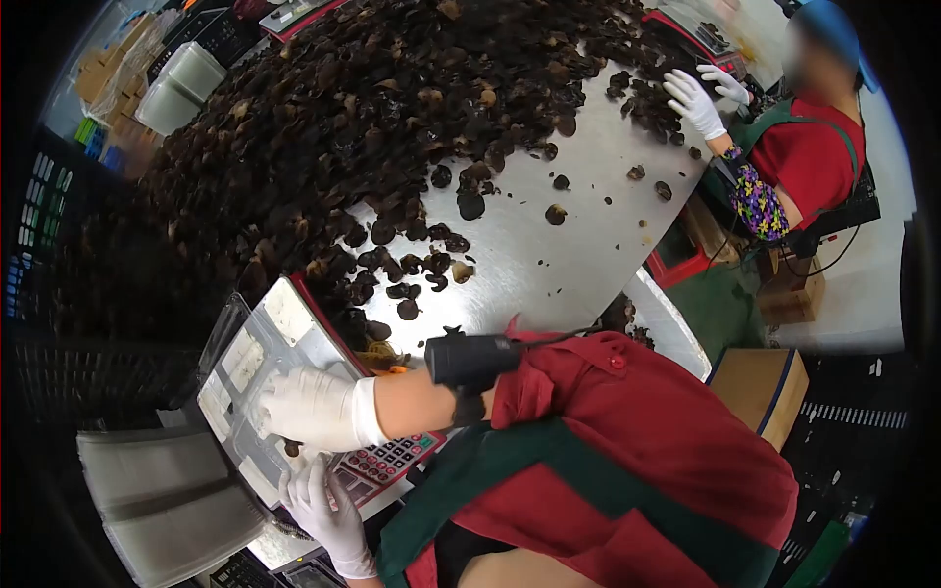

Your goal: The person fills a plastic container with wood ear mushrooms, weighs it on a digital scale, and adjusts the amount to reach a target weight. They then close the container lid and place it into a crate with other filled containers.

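My right hand (319,407), in a white glove, is over a digital scale (402,453) with a keypad and red trim. Its fingers curl down at a clear plastic tray (257,461) on the scale; whatever they grip is hidden. Closer to my body, my left hand (323,514), also gloved, has its fingers apart beside the tray's edge. A small dark piece (292,448) lies between the two hands. Beyond the scale, a great heap of dark curled pieces (323,127), looking like wood ear mushrooms, covers much of the metal table (529,260).
Stacked clear trays (162,505) stand beside the scale, and more trays (181,88) sit at the far side. Across the table a co-worker's gloved hand (694,103) is near the heap's edge. A white bin (676,328) and a cardboard box (755,392) stand below the table.
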The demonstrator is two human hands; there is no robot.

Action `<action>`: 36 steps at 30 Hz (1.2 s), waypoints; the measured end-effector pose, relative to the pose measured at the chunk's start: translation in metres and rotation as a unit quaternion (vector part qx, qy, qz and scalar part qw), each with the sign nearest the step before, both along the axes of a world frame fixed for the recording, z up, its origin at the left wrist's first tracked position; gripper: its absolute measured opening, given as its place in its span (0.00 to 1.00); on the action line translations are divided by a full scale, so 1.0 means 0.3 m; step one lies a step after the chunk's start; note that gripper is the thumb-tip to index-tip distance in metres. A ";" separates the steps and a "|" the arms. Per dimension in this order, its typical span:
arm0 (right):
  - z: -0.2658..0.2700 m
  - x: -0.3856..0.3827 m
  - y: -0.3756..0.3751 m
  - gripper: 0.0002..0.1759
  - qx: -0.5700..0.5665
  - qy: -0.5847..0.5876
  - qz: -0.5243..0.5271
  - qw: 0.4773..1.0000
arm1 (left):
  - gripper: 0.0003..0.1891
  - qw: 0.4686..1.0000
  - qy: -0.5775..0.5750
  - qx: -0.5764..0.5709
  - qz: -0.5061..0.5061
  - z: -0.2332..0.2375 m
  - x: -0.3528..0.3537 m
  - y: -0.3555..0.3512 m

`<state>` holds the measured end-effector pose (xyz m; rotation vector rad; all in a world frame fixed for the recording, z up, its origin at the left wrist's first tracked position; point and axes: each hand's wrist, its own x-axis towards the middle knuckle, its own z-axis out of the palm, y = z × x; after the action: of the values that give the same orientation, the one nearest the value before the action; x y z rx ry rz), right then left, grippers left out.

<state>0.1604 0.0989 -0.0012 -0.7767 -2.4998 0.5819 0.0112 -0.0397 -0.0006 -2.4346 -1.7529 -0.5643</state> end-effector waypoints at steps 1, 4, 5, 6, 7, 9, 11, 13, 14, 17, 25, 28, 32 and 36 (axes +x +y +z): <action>0.007 -0.006 -0.009 0.21 -0.001 -0.002 0.002 1.000 | 0.19 1.000 -0.002 -0.001 0.002 0.002 0.005 0.005; 0.037 0.029 -0.022 0.25 0.034 0.050 0.033 0.998 | 0.21 0.999 -0.036 -0.014 0.012 -0.010 0.006 0.007; 0.031 0.048 -0.015 0.25 0.032 0.047 0.032 0.998 | 0.20 0.999 -0.039 -0.008 0.017 -0.022 -0.003 0.006; 0.023 0.068 -0.008 0.24 0.016 0.135 0.051 0.989 | 0.19 0.999 -0.042 -0.003 0.021 -0.028 -0.005 0.010; 0.015 0.091 0.001 0.22 0.001 0.222 0.067 0.973 | 0.19 0.999 -0.044 -0.005 0.017 -0.029 0.002 0.014; -0.015 0.181 0.036 0.20 -0.038 0.232 0.038 0.971 | 0.19 0.998 -0.050 -0.016 0.033 -0.021 0.014 0.023; -0.154 0.294 0.119 0.16 0.071 0.271 -0.142 0.950 | 0.22 0.999 -0.038 -0.013 0.023 -0.008 0.013 0.032; -0.177 0.507 0.182 0.14 -0.006 0.014 -0.280 0.960 | 0.22 0.999 -0.051 0.002 0.006 -0.007 0.018 0.032; -0.239 0.584 0.194 0.13 -0.014 -0.034 -0.353 0.935 | 0.22 0.999 -0.050 0.000 0.012 -0.009 0.019 0.030; -0.433 0.732 0.219 0.10 -0.037 0.008 -0.396 0.918 | 0.21 0.998 -0.059 -0.022 0.030 -0.007 0.015 0.027; -0.340 0.719 0.126 0.12 -0.022 -0.028 -0.279 0.960 | 0.20 0.998 -0.051 -0.028 0.037 0.011 0.034 0.026; -0.385 0.730 0.158 0.11 -0.040 -0.005 -0.287 0.957 | 0.20 0.996 -0.060 -0.048 0.037 0.017 0.032 0.021; -0.361 0.676 0.169 0.09 -0.120 0.004 -0.294 0.948 | 0.23 0.997 -0.042 -0.055 0.043 0.016 0.020 0.008; -0.285 0.575 0.143 0.22 -0.073 -0.070 -0.243 0.965 | 0.23 0.996 -0.043 -0.059 0.054 0.034 0.041 0.008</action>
<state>0.3330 0.1419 -0.0866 -1.4748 -2.2734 0.5501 0.0237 -0.0372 0.0097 -2.4043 -1.9931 -0.5782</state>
